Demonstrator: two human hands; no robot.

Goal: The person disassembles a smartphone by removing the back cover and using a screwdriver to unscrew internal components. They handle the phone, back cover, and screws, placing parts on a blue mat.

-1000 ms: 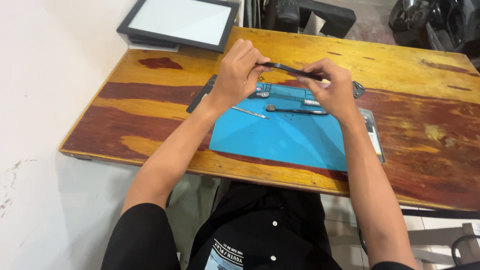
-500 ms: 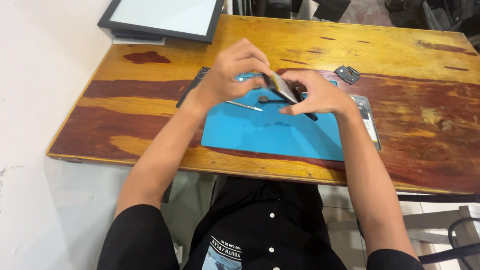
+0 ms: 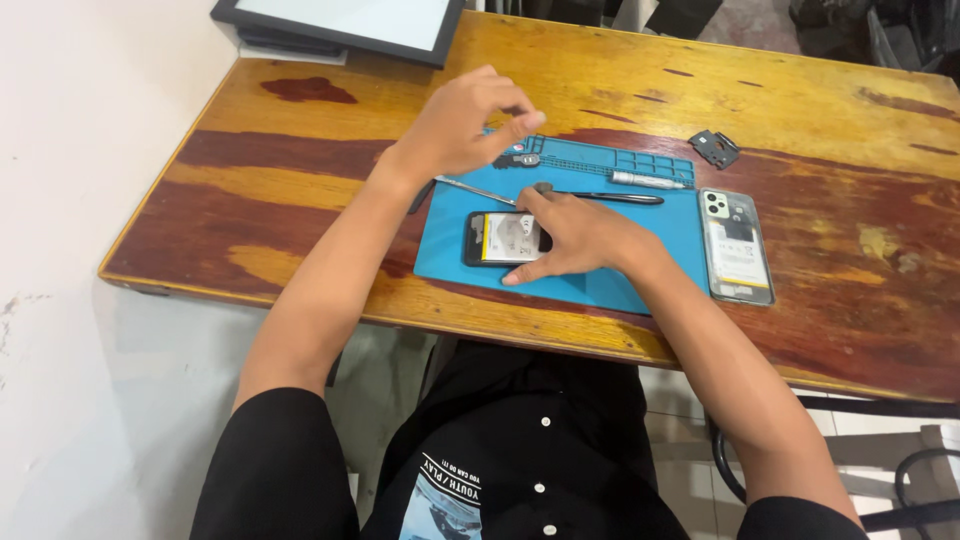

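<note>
1. A wooden table [image 3: 800, 90] with worn red and yellow varnish carried everything.
2. A blue mat [image 3: 650, 215] lay near its front edge.
3. A phone back [image 3: 737, 245] lay just beside the mat's right edge.
4. A small metal plate [image 3: 714, 148] lay beyond the phone back.
5. A dark-framed panel [image 3: 340, 22] lay at the far left corner.

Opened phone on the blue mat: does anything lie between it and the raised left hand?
Nothing visible does. The left hand hovers above the mat, and the right hand already rests on the opened phone.
</note>
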